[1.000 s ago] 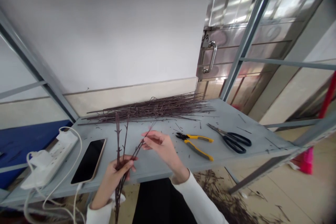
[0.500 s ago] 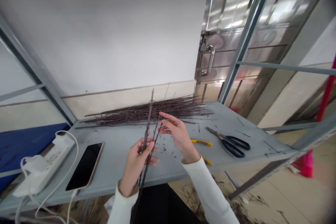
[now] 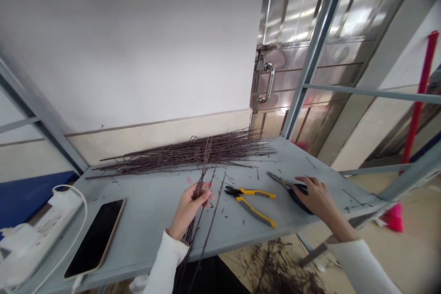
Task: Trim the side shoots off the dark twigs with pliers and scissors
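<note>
Several thin dark twigs [image 3: 201, 179] pass through my left hand [image 3: 193, 202], whose fingers are closed round them near the front edge of the grey table. Over the black handles of the scissors [image 3: 282, 181] is my right hand [image 3: 317, 195], its fingers bent and partly apart; whether it grips the handles cannot be made out. The scissor blades point to the back left. Between my hands, yellow-handled pliers [image 3: 253, 206] lie with their handles spread. Behind them, a long heap of dark twigs [image 3: 172, 155] rests along the back of the table.
A phone [image 3: 96, 239] with a cable and a white power strip [image 3: 44, 243] lie at the left. Small twig scraps dot the grey table [image 3: 148, 202]. Metal posts stand at both sides, and cut twigs [image 3: 275, 268] litter the floor below.
My right hand has moved away from the twigs, rightward to the scissors. The pliers are now uncovered. My left hand still holds the twigs, and the view has shifted slightly.
</note>
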A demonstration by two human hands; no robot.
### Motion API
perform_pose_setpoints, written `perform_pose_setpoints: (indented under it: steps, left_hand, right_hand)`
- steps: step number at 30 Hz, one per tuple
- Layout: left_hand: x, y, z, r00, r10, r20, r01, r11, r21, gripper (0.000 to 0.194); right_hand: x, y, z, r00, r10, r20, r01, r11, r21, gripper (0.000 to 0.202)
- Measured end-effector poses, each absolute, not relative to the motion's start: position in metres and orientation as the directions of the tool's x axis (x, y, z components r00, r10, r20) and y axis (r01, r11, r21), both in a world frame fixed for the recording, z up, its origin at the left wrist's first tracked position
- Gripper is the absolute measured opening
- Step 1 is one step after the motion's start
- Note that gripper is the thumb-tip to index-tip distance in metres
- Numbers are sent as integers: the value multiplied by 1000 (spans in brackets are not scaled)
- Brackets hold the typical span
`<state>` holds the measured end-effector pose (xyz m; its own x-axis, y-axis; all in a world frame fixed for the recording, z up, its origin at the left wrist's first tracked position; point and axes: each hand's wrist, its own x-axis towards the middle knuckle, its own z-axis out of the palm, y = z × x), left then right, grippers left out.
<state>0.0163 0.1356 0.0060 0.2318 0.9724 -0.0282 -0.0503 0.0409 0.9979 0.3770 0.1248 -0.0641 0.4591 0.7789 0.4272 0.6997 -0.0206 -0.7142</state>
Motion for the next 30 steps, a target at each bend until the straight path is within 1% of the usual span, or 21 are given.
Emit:
perform_pose_setpoints:
  steps: [2,5,7,9,12,15,18,20,23,26,28,30]
  left_hand:
    - [19,138,4,242,970,-39,-78,59,995,39]
    - [22,138,1,236,971,-27,-122,57,991,39]
    - [23,138,0,216,976,-7,-149,40,988,38]
    - [23,137,0,177,984,14,-166,16,986,37]
    - [23,136,-3,131,991,40,-178,-16,984,38]
    - [22,136,-6,118,992,36,-187,-14,982,44]
    - [22,135,-5,136,991,19,-188,7,982,46]
    - [22,134,-3,150,989,13,-187,16,982,46]
    - [23,133,-1,140,990,18,-175,7,984,47]
    - [23,133,-2,127,991,31,-157,-11,988,47]
    - [23,134,-3,124,992,30,-149,-12,989,48]
    - [23,134,-4,118,993,26,-148,-8,989,49]
  right_hand:
    - [398,121,-77,394,806,441,762,-18,-648,38]
    - [417,120,-92,220,860,461,863,48,-503,45]
    - [424,120,-98,138,880,455,900,80,-428,46]
    - [429,120,-101,105,886,453,926,79,-370,44]
    - [432,122,-100,106,901,421,959,19,-283,36]
    - [430,126,-92,116,950,290,973,-50,-224,22]
    - [428,128,-81,106,980,167,973,-67,-220,14]
    - [429,129,-73,105,983,148,972,-70,-223,15]
    - [432,129,-60,138,977,160,966,-97,-238,23]
    - [434,130,-48,197,961,196,929,-119,-351,31]
    - [430,129,-38,223,945,237,889,-98,-446,34]
    - [418,126,-25,244,931,272,860,-78,-504,34]
